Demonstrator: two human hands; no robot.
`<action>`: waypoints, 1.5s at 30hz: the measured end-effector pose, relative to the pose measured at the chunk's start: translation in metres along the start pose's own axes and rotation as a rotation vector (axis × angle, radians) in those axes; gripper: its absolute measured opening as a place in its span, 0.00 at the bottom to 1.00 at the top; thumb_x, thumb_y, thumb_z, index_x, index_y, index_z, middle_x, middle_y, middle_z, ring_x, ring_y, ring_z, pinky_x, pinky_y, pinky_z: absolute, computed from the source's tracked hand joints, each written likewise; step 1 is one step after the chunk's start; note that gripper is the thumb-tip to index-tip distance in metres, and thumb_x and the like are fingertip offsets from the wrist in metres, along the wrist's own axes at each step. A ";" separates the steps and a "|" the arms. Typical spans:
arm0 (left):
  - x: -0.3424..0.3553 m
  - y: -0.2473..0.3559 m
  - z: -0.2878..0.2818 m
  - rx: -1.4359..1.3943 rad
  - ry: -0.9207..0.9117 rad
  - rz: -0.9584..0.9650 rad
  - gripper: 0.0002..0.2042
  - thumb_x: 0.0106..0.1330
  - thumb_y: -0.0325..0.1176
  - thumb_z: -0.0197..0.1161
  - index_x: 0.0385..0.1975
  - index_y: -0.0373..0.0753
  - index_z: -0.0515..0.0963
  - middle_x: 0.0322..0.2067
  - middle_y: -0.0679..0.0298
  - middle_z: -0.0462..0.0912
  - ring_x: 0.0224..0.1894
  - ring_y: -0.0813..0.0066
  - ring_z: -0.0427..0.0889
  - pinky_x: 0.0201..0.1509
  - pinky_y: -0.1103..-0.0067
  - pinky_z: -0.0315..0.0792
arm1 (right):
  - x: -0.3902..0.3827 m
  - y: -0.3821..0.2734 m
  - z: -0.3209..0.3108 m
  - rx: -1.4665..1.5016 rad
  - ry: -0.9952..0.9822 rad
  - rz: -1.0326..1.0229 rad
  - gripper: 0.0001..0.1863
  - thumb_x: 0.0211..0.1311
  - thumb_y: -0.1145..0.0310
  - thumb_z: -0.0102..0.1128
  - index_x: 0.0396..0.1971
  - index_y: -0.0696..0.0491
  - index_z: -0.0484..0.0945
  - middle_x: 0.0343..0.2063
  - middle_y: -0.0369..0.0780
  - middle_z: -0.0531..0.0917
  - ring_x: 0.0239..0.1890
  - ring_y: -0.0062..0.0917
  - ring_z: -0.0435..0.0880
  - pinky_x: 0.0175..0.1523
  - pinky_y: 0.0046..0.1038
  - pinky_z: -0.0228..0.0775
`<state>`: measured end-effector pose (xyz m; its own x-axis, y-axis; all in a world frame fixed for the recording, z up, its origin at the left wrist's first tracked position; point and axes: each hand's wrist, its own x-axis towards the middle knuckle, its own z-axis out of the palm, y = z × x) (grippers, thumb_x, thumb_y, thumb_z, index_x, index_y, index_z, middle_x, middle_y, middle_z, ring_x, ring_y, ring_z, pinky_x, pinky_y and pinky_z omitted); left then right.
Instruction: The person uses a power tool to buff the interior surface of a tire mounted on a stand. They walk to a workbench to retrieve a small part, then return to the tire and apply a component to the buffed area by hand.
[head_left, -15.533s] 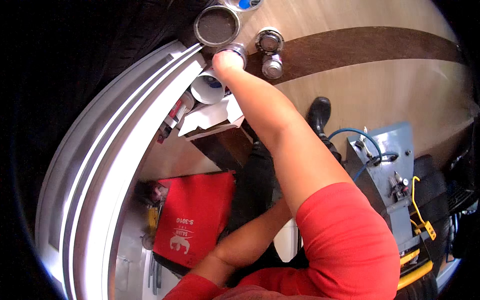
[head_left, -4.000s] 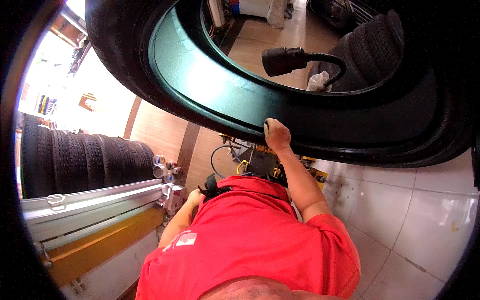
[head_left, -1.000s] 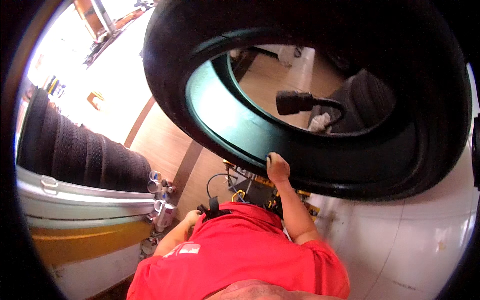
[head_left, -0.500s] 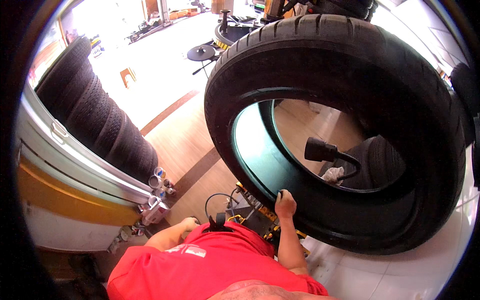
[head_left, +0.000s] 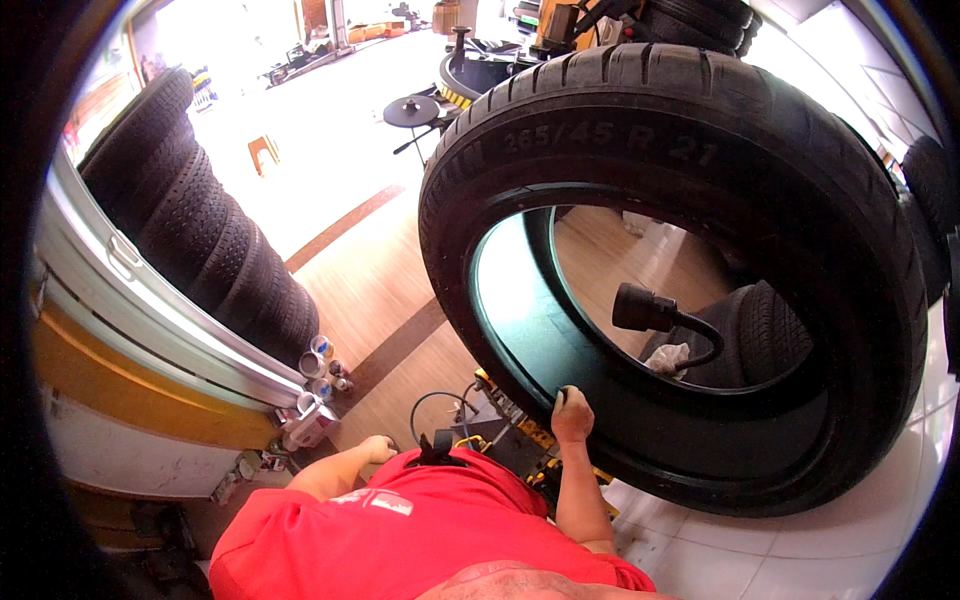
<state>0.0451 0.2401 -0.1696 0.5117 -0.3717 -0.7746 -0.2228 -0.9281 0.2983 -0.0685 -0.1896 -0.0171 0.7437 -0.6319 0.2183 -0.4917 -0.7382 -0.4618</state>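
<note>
A big black tire [head_left: 640,108] stands tilted in front of me on the right, its hollow inside facing me. My right hand [head_left: 573,413] is closed on the tire's near inner edge, thumb on top. A lamp [head_left: 643,307] with a black head and a bent flexible neck shows in the tire's opening, and a pale greenish light falls on the inner wall. Low at my left side, close to my red shirt, my left hand [head_left: 378,449] is curled. What it holds, if anything, is hidden.
A tall stack of tires [head_left: 200,220] leans by the sliding door frame [head_left: 170,300] on the left. Cans [head_left: 320,365] stand at its foot. Yellow-and-black equipment [head_left: 535,432] with a hose lies below the tire. More tires [head_left: 760,325] sit behind it, and a tire-changing machine [head_left: 475,75] stands farther back.
The whole view has shifted slightly. Raised lettering now shows on the tire's upper sidewall, which was dark before. My right hand keeps its hold on the edge; my left hand stays low.
</note>
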 end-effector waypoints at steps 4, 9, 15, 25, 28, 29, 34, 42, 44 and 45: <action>0.005 -0.005 0.002 0.002 0.037 0.012 0.24 0.55 0.48 0.59 0.48 0.40 0.77 0.47 0.52 0.78 0.51 0.57 0.77 0.55 0.69 0.70 | 0.000 -0.001 0.000 -0.006 -0.010 0.017 0.08 0.59 0.66 0.55 0.35 0.52 0.76 0.32 0.44 0.80 0.37 0.42 0.79 0.40 0.39 0.71; 0.010 0.013 -0.023 -0.239 0.185 0.068 0.24 0.55 0.47 0.60 0.48 0.38 0.76 0.49 0.51 0.77 0.53 0.56 0.75 0.57 0.69 0.68 | -0.001 0.007 0.003 0.015 0.030 0.030 0.08 0.59 0.66 0.55 0.35 0.53 0.76 0.33 0.44 0.80 0.37 0.42 0.79 0.40 0.39 0.71; -0.032 0.087 -0.107 -0.562 0.387 0.400 0.22 0.60 0.44 0.59 0.50 0.38 0.74 0.45 0.51 0.80 0.48 0.62 0.79 0.54 0.72 0.70 | -0.002 -0.029 -0.031 0.354 0.158 -0.049 0.04 0.57 0.74 0.57 0.31 0.57 0.77 0.26 0.44 0.79 0.30 0.35 0.80 0.36 0.32 0.71; -0.142 0.237 -0.150 -0.519 0.252 0.878 0.18 0.61 0.30 0.59 0.51 0.35 0.72 0.40 0.57 0.79 0.42 0.70 0.78 0.48 0.76 0.71 | -0.033 -0.126 -0.069 0.933 -0.352 -0.035 0.05 0.59 0.76 0.58 0.35 0.58 0.78 0.23 0.31 0.78 0.24 0.11 0.73 0.30 0.16 0.66; -0.147 0.241 -0.147 -0.530 0.228 1.007 0.15 0.61 0.30 0.58 0.48 0.36 0.73 0.39 0.57 0.80 0.42 0.71 0.78 0.48 0.76 0.71 | -0.038 -0.123 -0.064 0.965 -0.411 0.005 0.06 0.58 0.76 0.59 0.35 0.58 0.78 0.23 0.32 0.79 0.24 0.12 0.74 0.30 0.17 0.67; -0.148 0.241 -0.144 -0.532 0.259 1.006 0.12 0.61 0.30 0.58 0.44 0.36 0.75 0.37 0.58 0.81 0.39 0.71 0.78 0.46 0.76 0.71 | -0.040 -0.124 -0.065 0.997 -0.429 0.039 0.06 0.58 0.77 0.59 0.35 0.58 0.77 0.24 0.33 0.80 0.25 0.13 0.76 0.31 0.18 0.68; -0.157 0.243 -0.149 -0.525 0.171 0.877 0.11 0.61 0.31 0.61 0.40 0.34 0.77 0.33 0.57 0.82 0.37 0.72 0.79 0.43 0.76 0.72 | -0.044 -0.123 -0.062 1.085 -0.475 0.142 0.06 0.58 0.77 0.59 0.36 0.58 0.77 0.25 0.34 0.80 0.26 0.14 0.76 0.31 0.17 0.69; -0.148 0.240 -0.149 -0.611 0.142 0.882 0.08 0.61 0.31 0.60 0.37 0.35 0.77 0.27 0.65 0.79 0.31 0.80 0.75 0.38 0.80 0.71 | -0.044 -0.124 -0.061 1.141 -0.485 0.137 0.05 0.60 0.77 0.56 0.36 0.58 0.77 0.23 0.34 0.79 0.22 0.13 0.75 0.27 0.16 0.67; -0.144 0.239 -0.149 -0.593 0.150 0.916 0.07 0.60 0.30 0.60 0.36 0.35 0.77 0.27 0.65 0.79 0.31 0.81 0.75 0.38 0.80 0.70 | -0.044 -0.129 -0.062 1.187 -0.485 0.199 0.04 0.60 0.76 0.56 0.35 0.58 0.77 0.23 0.34 0.79 0.22 0.14 0.75 0.27 0.17 0.68; -0.143 0.239 -0.149 -0.582 0.155 0.933 0.07 0.60 0.29 0.61 0.35 0.35 0.77 0.27 0.65 0.79 0.32 0.81 0.74 0.39 0.80 0.70 | -0.045 -0.130 -0.063 1.211 -0.484 0.230 0.04 0.61 0.76 0.56 0.34 0.58 0.77 0.23 0.35 0.79 0.21 0.15 0.75 0.27 0.17 0.68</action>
<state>0.0426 0.0684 0.0953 0.4535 -0.8902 -0.0440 -0.1720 -0.1358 0.9757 -0.0664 -0.0800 0.0873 0.9079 -0.3794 -0.1781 -0.1031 0.2097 -0.9723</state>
